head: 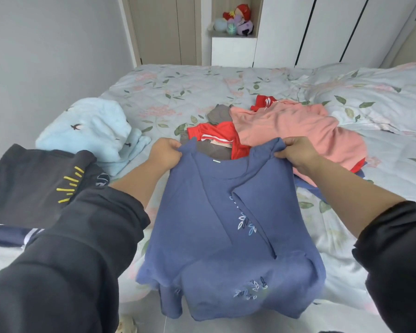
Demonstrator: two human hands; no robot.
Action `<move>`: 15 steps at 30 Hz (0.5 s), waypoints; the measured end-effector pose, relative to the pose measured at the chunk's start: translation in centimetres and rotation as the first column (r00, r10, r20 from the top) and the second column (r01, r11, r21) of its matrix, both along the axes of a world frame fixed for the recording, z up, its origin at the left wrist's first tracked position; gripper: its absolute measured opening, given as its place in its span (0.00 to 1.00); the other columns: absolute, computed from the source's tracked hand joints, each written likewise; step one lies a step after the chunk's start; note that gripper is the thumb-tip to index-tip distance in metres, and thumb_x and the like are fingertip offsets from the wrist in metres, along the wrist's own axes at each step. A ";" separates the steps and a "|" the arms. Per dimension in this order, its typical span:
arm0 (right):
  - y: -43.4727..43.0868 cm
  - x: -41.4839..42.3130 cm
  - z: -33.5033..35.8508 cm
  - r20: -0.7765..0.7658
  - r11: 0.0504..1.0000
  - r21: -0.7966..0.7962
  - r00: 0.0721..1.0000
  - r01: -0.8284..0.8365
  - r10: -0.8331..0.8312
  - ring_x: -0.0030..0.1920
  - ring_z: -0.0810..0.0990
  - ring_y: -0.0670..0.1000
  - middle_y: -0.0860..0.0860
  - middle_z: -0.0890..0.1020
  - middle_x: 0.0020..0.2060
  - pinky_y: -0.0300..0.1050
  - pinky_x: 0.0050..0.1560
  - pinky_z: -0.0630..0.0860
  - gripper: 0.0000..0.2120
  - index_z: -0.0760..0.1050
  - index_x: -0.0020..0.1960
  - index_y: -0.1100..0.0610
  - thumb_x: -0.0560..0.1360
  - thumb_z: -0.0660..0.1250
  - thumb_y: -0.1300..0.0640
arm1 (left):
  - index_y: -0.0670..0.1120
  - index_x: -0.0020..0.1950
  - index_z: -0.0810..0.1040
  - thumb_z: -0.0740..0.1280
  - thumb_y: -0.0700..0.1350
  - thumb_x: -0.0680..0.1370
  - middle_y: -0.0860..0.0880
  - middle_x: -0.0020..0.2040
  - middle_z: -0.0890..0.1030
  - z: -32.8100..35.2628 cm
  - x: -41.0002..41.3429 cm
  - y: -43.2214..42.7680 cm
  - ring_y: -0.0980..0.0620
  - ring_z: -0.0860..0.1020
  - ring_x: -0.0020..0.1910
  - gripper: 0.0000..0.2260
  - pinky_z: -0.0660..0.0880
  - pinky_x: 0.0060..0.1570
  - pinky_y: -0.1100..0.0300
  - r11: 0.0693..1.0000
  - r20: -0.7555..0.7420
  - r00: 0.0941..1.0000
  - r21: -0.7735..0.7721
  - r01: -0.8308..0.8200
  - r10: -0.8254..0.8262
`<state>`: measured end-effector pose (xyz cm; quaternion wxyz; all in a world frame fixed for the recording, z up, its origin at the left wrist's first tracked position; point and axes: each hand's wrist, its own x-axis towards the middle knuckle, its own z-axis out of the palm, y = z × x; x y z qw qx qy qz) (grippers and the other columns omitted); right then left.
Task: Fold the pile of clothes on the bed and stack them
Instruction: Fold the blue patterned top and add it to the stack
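A blue sweater with pale leaf embroidery is held up over the near edge of the bed. My left hand grips its left shoulder and my right hand grips its right shoulder. One sleeve lies folded across its front, and the hem hangs past the bed edge. Behind it lies the unfolded pile: a salmon pink top, a red garment with white stripes and a grey piece. A black garment with yellow stitching lies flat at the left on a navy piece.
A light blue fleece garment sits bunched at the left of the bed. A floral pillow lies at the right. Wardrobe doors and a shelf with plush toys stand behind the bed. Grey floor shows below the bed edge.
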<state>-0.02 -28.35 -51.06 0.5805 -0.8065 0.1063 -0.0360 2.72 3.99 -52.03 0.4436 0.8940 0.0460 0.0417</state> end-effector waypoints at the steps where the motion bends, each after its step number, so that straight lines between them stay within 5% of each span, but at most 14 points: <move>1: 0.1 0.3 1.0 0.032 1.000 -0.003 0.999 0.024 -0.024 0.33 0.74 0.48 0.48 0.79 0.26 0.40 0.38 0.74 0.11 0.78 0.39 0.65 0.69 0.63 0.78 | 0.46 0.45 0.78 0.63 0.32 0.74 0.49 0.36 0.77 1.0 0.4 0.0 0.51 0.74 0.40 0.10 0.71 0.36 0.63 1.000 0.048 0.999 0.020 -0.001 0.000; 5: 0.3 1.9 5.0 0.204 0.995 -0.046 0.976 0.093 -0.082 0.36 0.74 0.47 0.49 0.77 0.34 0.31 0.33 0.72 0.13 0.79 0.51 0.68 0.70 0.63 0.76 | 0.46 0.36 0.77 0.61 0.33 0.75 0.51 0.28 0.71 4.8 1.9 -0.1 0.51 0.70 0.34 0.12 0.66 0.31 0.65 0.997 0.198 0.980 0.079 -0.027 0.011; 8: 0.2 3.7 7.1 0.306 0.979 -0.080 0.939 0.190 -0.157 0.39 0.73 0.48 0.51 0.76 0.37 0.28 0.29 0.68 0.08 0.78 0.47 0.69 0.71 0.63 0.74 | 0.44 0.36 0.76 0.59 0.32 0.74 0.46 0.33 0.73 6.9 3.3 -0.4 0.49 0.69 0.35 0.12 0.66 0.34 0.61 0.996 0.293 0.955 0.059 -0.069 0.049; 11: 0.0 6.1 8.2 0.381 0.955 -0.113 0.900 0.274 -0.213 0.38 0.69 0.48 0.53 0.72 0.36 0.37 0.29 0.65 0.05 0.77 0.42 0.70 0.71 0.62 0.72 | 0.41 0.39 0.75 0.57 0.32 0.73 0.43 0.36 0.72 8.5 5.4 -0.7 0.49 0.67 0.37 0.09 0.63 0.37 0.60 0.992 0.367 0.928 0.072 -0.100 0.066; 15: -0.1 8.5 6.7 0.338 0.934 -0.234 0.923 0.270 -0.182 0.36 0.66 0.47 0.51 0.69 0.31 0.37 0.30 0.63 0.08 0.75 0.36 0.64 0.71 0.62 0.71 | 0.45 0.35 0.69 0.58 0.34 0.74 0.47 0.33 0.70 7.6 7.6 -0.9 0.48 0.67 0.37 0.10 0.64 0.37 0.58 0.973 0.346 0.936 0.188 -0.137 0.065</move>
